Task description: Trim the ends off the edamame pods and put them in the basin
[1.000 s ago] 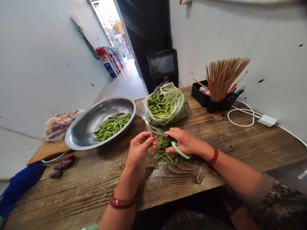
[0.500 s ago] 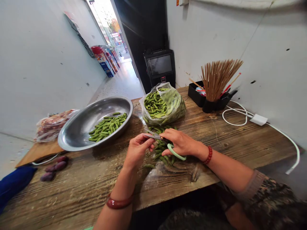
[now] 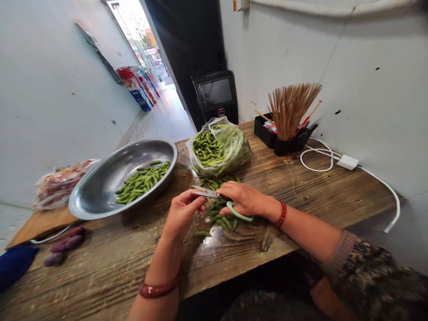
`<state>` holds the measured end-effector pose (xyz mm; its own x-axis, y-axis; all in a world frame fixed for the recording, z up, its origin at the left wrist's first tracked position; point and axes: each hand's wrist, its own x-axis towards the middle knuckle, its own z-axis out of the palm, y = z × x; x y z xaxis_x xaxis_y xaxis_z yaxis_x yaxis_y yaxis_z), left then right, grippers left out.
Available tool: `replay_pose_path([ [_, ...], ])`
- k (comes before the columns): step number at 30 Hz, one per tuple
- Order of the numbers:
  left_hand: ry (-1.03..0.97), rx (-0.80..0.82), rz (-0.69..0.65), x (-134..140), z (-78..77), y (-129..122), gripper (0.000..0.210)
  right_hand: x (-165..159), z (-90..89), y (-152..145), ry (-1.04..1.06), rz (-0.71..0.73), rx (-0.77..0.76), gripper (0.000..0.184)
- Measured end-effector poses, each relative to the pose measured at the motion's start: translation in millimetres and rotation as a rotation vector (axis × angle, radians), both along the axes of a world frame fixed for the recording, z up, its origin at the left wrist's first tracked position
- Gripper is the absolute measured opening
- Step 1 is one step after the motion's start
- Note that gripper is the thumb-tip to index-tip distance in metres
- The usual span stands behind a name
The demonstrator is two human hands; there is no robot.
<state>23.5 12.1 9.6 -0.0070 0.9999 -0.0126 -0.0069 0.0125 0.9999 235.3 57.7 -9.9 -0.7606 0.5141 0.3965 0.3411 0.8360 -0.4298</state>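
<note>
Green-handled scissors (image 3: 239,216) | right hand (image 3: 245,199): fingers clamped on them | left hand (image 3: 177,216): closure unclear, blade (image 3: 210,194) newly over fingertips (image 3: 202,201)

Dark patterned sleeve (image 3: 377,274) with ribbed brownish cuff (image 3: 338,253) at lower right, red beaded bracelet (image 3: 282,214), glossy dark-red bangle (image 3: 158,290) at bottom

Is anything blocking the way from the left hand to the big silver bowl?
No, nothing visible stands between the left hand and the silver bowl, just a strip of wooden table. The scissors, held in the right hand, are mostly on the side away from the bowl.
</note>
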Motion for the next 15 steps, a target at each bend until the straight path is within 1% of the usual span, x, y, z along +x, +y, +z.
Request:
replay_pose_path([
  [4, 0.017, -0.015, -0.011, -3.1, -0.7, 1.3, 0.017, 0.1, 1.4, -0.3, -0.017, 0.002, 0.009, 0.033],
  [8, 0.03, -0.014, 0.008, -5.9, -0.9, 2.7, 0.017, 0.3, -0.9, 1.0, -0.008, 0.006, 0.0, 0.031],
  [11, 0.056, 0.034, 0.057, -7.4, -3.3, 3.6, 0.017, 0.5, -3.0, 2.7, 0.021, -0.051, -0.002, 0.035],
  [13, 0.021, 0.018, 0.091, -7.1, -4.9, 3.7, 0.018, 0.7, -3.2, 3.3, 0.047, -0.111, 0.0, 0.038],
  [15, -0.09, -0.03, 0.092, -5.8, -5.5, 3.5, 0.021, 0.8, -2.2, 2.9, 0.065, -0.144, 0.002, 0.038],
])
